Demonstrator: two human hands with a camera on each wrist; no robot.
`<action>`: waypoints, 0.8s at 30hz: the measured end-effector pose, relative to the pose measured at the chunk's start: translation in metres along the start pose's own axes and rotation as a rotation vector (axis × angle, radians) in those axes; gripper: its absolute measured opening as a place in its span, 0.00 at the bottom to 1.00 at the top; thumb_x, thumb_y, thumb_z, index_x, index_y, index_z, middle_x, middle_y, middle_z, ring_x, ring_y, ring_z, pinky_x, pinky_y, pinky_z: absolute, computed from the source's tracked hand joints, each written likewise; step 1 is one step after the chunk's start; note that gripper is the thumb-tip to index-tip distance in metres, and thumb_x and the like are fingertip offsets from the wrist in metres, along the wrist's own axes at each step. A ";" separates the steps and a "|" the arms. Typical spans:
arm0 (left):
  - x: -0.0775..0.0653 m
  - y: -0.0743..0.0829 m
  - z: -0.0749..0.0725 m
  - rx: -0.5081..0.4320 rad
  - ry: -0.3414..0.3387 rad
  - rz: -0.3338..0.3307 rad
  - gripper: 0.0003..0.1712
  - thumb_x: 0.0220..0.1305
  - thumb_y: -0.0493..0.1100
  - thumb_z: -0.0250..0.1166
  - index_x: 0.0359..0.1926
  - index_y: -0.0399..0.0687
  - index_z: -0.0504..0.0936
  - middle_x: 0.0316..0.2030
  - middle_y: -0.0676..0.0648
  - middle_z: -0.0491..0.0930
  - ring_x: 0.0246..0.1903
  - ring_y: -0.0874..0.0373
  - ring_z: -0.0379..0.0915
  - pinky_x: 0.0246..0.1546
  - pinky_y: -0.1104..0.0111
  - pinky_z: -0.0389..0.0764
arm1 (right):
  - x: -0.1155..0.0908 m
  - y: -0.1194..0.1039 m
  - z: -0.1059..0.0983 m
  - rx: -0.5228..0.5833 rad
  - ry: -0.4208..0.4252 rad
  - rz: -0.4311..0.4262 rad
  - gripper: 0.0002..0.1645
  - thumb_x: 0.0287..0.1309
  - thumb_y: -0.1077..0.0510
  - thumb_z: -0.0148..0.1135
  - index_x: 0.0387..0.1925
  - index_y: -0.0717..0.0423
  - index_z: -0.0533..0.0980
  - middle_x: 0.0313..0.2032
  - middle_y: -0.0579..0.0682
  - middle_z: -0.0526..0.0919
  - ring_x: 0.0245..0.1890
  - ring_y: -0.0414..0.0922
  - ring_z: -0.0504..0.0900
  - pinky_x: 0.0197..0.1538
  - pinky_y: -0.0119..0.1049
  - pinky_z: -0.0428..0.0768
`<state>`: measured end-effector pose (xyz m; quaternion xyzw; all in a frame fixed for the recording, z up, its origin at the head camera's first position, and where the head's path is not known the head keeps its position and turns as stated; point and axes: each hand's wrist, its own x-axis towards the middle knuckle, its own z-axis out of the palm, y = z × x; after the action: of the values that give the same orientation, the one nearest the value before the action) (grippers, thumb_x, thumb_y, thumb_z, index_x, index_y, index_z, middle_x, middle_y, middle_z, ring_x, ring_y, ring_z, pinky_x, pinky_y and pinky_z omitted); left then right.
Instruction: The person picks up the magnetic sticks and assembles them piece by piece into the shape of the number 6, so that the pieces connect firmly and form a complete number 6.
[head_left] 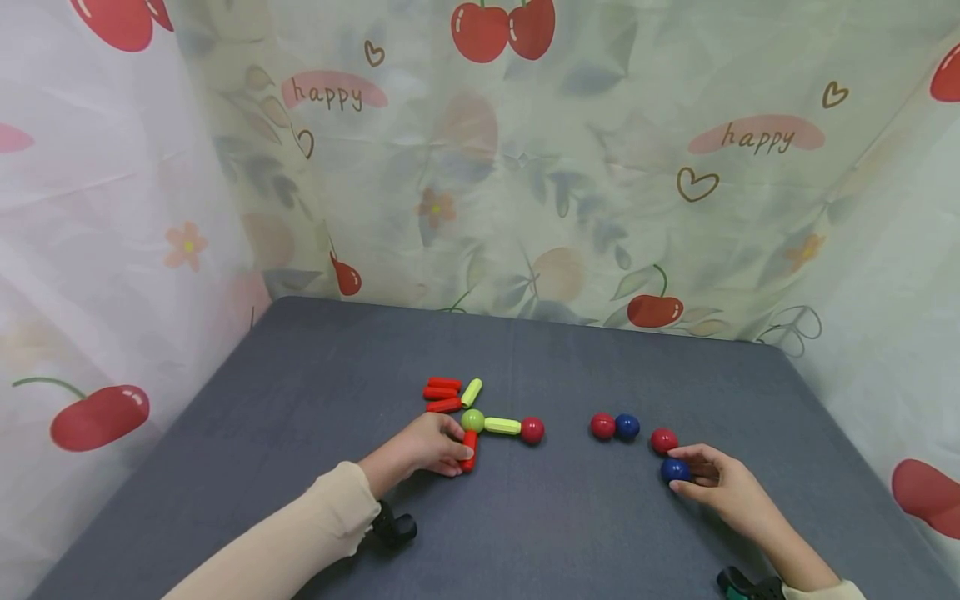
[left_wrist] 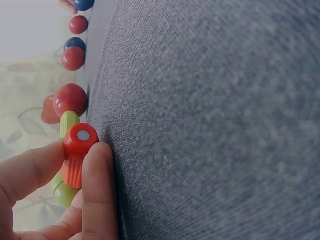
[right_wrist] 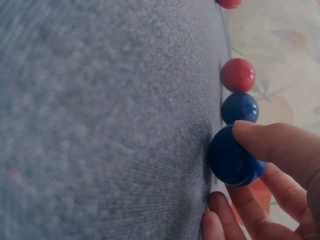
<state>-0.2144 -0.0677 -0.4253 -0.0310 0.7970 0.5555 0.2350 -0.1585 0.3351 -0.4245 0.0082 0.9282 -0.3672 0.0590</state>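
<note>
My left hand (head_left: pixel 432 443) pinches a red magnetic rod (left_wrist: pixel 75 167) between thumb and fingers; its near end shows a silver tip. The rod's far end meets a lime green ball (head_left: pixel 473 420). From that ball a pale green rod (head_left: pixel 502 426) runs right to a red ball (head_left: pixel 532 430). A second pale green rod (head_left: pixel 472 392) points away behind the green ball. At the right, my right hand (head_left: pixel 723 487) holds a blue ball (right_wrist: pixel 232 155) between thumb and fingers, close over the cloth. Just behind it is another red ball (head_left: pixel 663 441), near the fingertips.
Several red rods (head_left: pixel 442 393) lie side by side behind the left hand. Between the hands, a red ball (head_left: pixel 602 426) and a blue ball (head_left: pixel 627 427) sit side by side. Grey cloth covers the table (head_left: pixel 555 533); printed curtains (head_left: pixel 525 208) enclose its back and sides.
</note>
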 end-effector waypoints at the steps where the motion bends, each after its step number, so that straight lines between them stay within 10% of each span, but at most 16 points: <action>1: 0.000 0.000 0.000 0.000 0.000 0.000 0.15 0.57 0.30 0.68 0.44 0.34 0.74 0.27 0.44 0.80 0.19 0.60 0.76 0.27 0.67 0.84 | 0.000 0.000 0.000 -0.003 0.002 0.000 0.29 0.54 0.53 0.71 0.54 0.63 0.75 0.56 0.68 0.75 0.50 0.56 0.81 0.47 0.46 0.82; 24: -0.001 0.001 0.000 0.008 -0.004 -0.009 0.15 0.57 0.30 0.68 0.44 0.34 0.74 0.27 0.44 0.80 0.20 0.60 0.76 0.27 0.67 0.84 | -0.006 -0.024 0.009 0.054 -0.013 -0.014 0.29 0.55 0.51 0.71 0.55 0.62 0.75 0.55 0.64 0.76 0.46 0.51 0.82 0.41 0.39 0.84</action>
<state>-0.2141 -0.0675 -0.4237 -0.0323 0.7986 0.5513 0.2393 -0.1529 0.3120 -0.4142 0.0009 0.9176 -0.3926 0.0622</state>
